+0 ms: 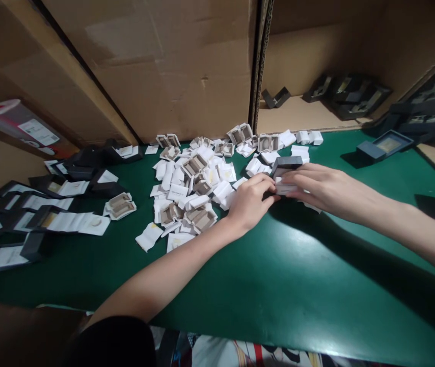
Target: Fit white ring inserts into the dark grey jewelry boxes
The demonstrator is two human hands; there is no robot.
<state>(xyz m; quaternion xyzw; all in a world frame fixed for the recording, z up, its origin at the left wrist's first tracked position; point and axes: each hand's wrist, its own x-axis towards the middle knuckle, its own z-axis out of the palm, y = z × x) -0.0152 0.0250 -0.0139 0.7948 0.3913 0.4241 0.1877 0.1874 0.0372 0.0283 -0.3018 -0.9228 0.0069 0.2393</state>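
Observation:
A small dark grey box [288,162], opened up, is held over the right edge of a pile of white pieces. My right hand [319,184] grips it from the right, fingers curved around its near side. A white insert [285,187] shows at the box's lower part, between my two hands. My left hand [251,196] reaches in from the left, thumb and fingers closed at the insert's left edge; its fingertips are partly hidden. Beside the hands lie many folded white inserts [217,176] and brown-grey moulded trays [195,165].
Opened dark boxes [49,216] with white papers lie on the left of the green table [317,285]. A dark blue box [387,144] stands at the right. Behind, a cardboard carton [317,113] holds more dark boxes. A clear tube [22,127] leans at far left.

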